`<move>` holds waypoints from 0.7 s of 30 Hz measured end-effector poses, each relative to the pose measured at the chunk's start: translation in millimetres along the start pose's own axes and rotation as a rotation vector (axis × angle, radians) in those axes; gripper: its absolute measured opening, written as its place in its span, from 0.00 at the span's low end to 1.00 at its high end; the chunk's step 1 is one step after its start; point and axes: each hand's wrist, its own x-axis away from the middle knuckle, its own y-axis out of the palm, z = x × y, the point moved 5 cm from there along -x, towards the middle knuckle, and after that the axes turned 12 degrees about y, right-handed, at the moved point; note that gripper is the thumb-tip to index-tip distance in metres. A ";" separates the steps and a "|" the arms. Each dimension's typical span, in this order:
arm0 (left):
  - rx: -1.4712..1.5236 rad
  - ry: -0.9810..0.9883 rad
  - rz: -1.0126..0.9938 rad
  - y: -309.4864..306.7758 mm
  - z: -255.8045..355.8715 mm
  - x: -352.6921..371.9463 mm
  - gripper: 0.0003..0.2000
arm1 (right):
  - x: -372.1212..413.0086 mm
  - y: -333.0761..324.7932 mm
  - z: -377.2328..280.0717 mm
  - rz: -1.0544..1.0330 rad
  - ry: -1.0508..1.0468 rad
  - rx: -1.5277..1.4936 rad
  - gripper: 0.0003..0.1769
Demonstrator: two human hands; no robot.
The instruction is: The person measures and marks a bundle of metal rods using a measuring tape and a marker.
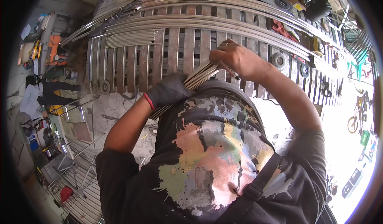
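Note:
A bundle of thin metal rods (202, 75) slants up across my front, from below my left forearm to my right hand. My left hand (171, 90), in a dark glove with a red cuff edge, is wrapped round the bundle's middle. Bare and with a ring on one finger, my right hand (236, 59) is closed at the upper end of the rods. A thin pen-like stick (229, 69) with a dark tip pokes out under its palm. Its curled fingers partly hide the rod ends.
Long metal rods (191, 20) run across the slatted metal bench (172, 50). Shorter rods (129, 38) lie at its left. Abrasive discs (278, 60) and a red cloth (285, 30) are at the right. A person (58, 93) is at far left; a rod rack (85, 184) stands lower left.

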 end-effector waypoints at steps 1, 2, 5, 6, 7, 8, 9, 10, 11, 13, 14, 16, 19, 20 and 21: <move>0.014 -0.009 -0.005 -1.2 1.9 0.3 0.25 | 0.2 -4.7 1.1 -0.008 0.005 -0.061 0.12; 0.028 -0.018 -0.008 -1.9 1.9 2.3 0.25 | -1.4 -9.7 0.1 -0.017 0.009 -0.122 0.12; 0.069 0.038 0.032 -1.7 -7.1 1.7 0.21 | -5.6 -38.3 -12.2 -0.015 0.035 0.023 0.07; 0.112 0.031 0.041 -1.1 -11.4 0.7 0.20 | -4.4 -45.6 -10.1 -0.016 0.056 0.080 0.07; 0.152 0.024 0.051 -0.6 -16.6 0.2 0.19 | -0.7 -58.7 -9.5 0.058 0.013 0.134 0.06; 0.191 0.020 0.062 -1.3 -22.3 -0.4 0.18 | 3.2 -71.7 -8.8 0.136 -0.025 0.190 0.07; 0.272 0.009 0.077 -2.7 -31.3 -1.6 0.18 | 10.1 -86.2 -11.1 0.173 0.028 0.329 0.04; 0.353 0.003 0.092 -5.7 -42.1 -2.9 0.17 | 16.0 -101.6 -10.0 0.213 0.083 0.471 0.08; 0.436 -0.001 0.108 -9.3 -52.0 -4.1 0.16 | 22.0 -119.6 -8.0 0.320 0.049 0.511 0.08; 0.489 0.036 0.210 -22.8 -64.4 -4.5 0.13 | 32.9 -156.0 -10.9 0.442 0.112 0.555 0.09; 0.514 0.054 0.264 -31.5 -68.5 -4.6 0.12 | 36.9 -169.0 -19.0 0.511 0.132 0.508 0.09; 0.617 0.063 0.346 -49.0 -65.6 -9.1 0.11 | 38.9 -175.2 -25.7 0.606 0.149 0.407 0.09; 0.890 0.246 0.427 -67.0 -51.6 -31.5 0.11 | 29.4 -147.6 -23.5 0.839 0.225 0.350 0.10; 1.001 0.343 0.455 -74.3 -42.4 -38.1 0.12 | 24.3 -139.1 -30.1 0.876 0.191 0.329 0.11; 1.068 0.371 0.533 -77.4 -18.0 -35.1 0.11 | 17.4 -123.6 -32.4 0.900 0.208 0.171 0.13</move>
